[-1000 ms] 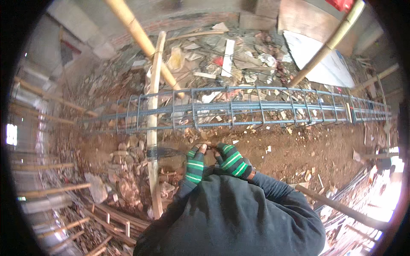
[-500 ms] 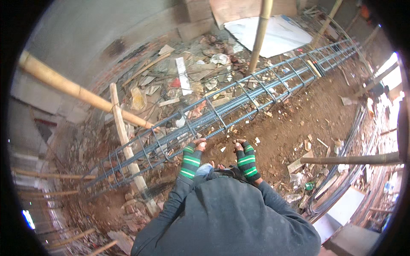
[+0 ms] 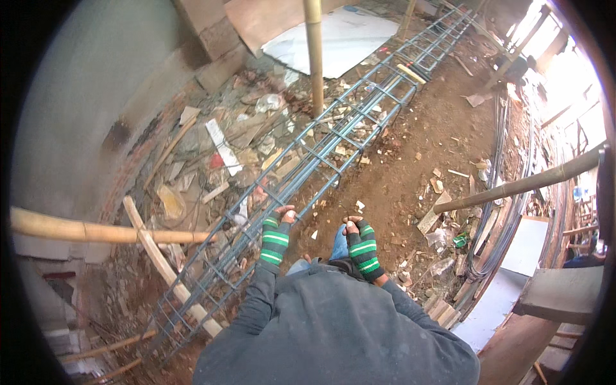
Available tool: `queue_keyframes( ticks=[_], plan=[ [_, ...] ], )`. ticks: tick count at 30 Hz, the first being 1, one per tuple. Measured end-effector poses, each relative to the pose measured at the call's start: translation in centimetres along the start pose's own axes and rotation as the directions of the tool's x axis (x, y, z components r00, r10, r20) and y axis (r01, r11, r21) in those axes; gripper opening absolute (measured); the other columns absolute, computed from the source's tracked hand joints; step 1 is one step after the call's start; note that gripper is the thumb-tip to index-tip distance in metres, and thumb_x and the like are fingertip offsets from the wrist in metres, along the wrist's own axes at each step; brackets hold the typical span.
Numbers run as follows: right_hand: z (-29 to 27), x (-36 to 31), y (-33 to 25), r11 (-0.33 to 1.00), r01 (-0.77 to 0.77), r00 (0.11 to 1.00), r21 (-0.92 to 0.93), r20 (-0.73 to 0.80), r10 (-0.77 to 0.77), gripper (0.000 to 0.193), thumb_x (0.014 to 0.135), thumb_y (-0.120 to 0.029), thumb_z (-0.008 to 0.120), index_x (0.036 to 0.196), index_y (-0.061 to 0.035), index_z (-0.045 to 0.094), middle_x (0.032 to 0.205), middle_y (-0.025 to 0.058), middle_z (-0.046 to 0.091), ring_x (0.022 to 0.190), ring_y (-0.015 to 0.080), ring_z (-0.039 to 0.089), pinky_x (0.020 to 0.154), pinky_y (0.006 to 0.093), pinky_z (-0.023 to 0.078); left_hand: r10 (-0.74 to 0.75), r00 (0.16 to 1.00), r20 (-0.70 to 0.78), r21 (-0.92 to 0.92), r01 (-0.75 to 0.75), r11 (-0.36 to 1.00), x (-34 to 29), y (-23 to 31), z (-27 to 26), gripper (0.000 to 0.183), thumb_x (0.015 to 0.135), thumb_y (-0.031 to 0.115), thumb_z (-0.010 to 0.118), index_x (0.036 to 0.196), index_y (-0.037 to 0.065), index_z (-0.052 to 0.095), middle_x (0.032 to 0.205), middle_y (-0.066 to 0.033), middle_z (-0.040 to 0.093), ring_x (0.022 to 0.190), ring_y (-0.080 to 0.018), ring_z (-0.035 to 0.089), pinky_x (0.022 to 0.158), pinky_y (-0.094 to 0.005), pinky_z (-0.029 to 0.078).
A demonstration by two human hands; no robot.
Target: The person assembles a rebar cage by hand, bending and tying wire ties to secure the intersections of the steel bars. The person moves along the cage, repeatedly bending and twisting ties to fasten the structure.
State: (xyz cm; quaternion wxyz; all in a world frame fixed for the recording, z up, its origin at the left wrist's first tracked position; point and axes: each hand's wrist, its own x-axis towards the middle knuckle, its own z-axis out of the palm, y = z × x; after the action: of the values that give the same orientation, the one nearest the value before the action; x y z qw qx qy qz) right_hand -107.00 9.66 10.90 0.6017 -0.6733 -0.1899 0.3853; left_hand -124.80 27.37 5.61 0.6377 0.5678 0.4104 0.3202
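My left hand (image 3: 276,235), in a green and black striped fingerless glove, is closed in a loose curl. It overlaps the near side of a long rebar cage (image 3: 343,133); whether it touches the steel I cannot tell. My right hand (image 3: 363,248), gloved alike, is held in front of my body above the dirt floor. Its fingers are bent in against the thumb, and anything inside them is hidden. The cage runs from lower left to upper right, with square ties around several long bars. A light wooden plank (image 3: 168,273) passes under its near end.
Bamboo poles stand or slant at the back (image 3: 313,58), left (image 3: 96,224) and right (image 3: 523,183). Broken rubble and a white sheet (image 3: 333,42) lie beyond the cage. Bundled dark rods (image 3: 500,237) and white boards (image 3: 525,246) lie on the right.
My view has turned to the right, so the cage now slants more steeply and the surroundings sit further left. Both hands keep much the same curled pose in front of me.
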Motion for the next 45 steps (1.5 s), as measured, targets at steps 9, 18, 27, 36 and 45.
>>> queue_keyframes(
  ticks=[9, 18, 27, 36, 45],
  plan=[
    [-10.0, 9.5, -2.4, 1.0, 0.016, 1.0, 0.018, -0.016, -0.016, 0.024, 0.104, -0.02, 0.054, 0.116, 0.0001, 0.061, 0.095, 0.0053, 0.069, 0.084, 0.0104, 0.06, 0.077, 0.0269, 0.05, 0.142, 0.99, 0.002, 0.132, -0.141, 0.981, 7.4, 1.7, 12.8, 0.023, 0.096, 0.015, 0.07, 0.117, 0.005, 0.069, 0.101, -0.0029, 0.071, 0.086, -0.008, 0.063, 0.069, -0.0238, 0.05],
    [-22.2, 17.4, -7.9, 0.983, 0.011, 1.0, -0.181, -0.003, -0.012, 0.026, 0.104, -0.022, 0.055, 0.113, 0.0009, 0.064, 0.098, 0.0079, 0.07, 0.082, 0.0118, 0.063, 0.074, 0.0294, 0.051, 0.038, 0.95, -0.311, 0.191, 0.023, 0.981, 15.1, 3.8, 22.4, 0.03, 0.09, 0.02, 0.076, 0.115, 0.006, 0.069, 0.094, -0.005, 0.069, 0.082, -0.0125, 0.061, 0.072, -0.029, 0.05],
    [-21.9, 21.6, -9.6, 0.987, 0.06, 0.997, -0.148, 0.061, -0.052, 0.025, 0.104, -0.02, 0.055, 0.114, 0.0011, 0.064, 0.099, 0.0073, 0.07, 0.082, 0.0115, 0.063, 0.072, 0.0298, 0.052, -0.062, 0.931, -0.359, 0.502, 0.248, 0.829, 20.6, 1.0, 24.0, 0.064, 0.08, 0.028, 0.085, 0.131, 0.001, 0.057, 0.078, -0.006, 0.066, 0.07, -0.0176, 0.063, 0.067, -0.0347, 0.051],
    [-19.7, 23.2, -8.8, 0.995, 0.0, 0.998, -0.097, 0.058, 0.005, 0.023, 0.104, -0.017, 0.055, 0.114, 0.0028, 0.062, 0.098, 0.0087, 0.068, 0.081, 0.0128, 0.062, 0.074, 0.0292, 0.052, 0.234, 0.904, -0.358, 0.582, 0.02, 0.813, 19.5, 2.5, 26.0, 0.074, 0.073, 0.019, 0.088, 0.137, 0.009, 0.053, 0.106, -0.0137, 0.059, 0.097, -0.0295, 0.061, 0.085, -0.0422, 0.052],
    [-23.3, 33.4, -10.8, 0.991, 0.108, 0.994, -0.084, 0.025, -0.106, 0.016, 0.103, -0.012, 0.052, 0.111, -0.0021, 0.061, 0.093, 0.0063, 0.069, 0.076, 0.0092, 0.059, 0.065, 0.0269, 0.049, 0.339, 0.939, 0.06, 0.741, -0.269, 0.615, 23.6, 6.4, 31.1, 0.075, 0.074, 0.028, 0.087, 0.139, 0.01, 0.056, 0.115, -0.0194, 0.063, 0.102, -0.0365, 0.061, 0.09, -0.0458, 0.049]
  ],
)
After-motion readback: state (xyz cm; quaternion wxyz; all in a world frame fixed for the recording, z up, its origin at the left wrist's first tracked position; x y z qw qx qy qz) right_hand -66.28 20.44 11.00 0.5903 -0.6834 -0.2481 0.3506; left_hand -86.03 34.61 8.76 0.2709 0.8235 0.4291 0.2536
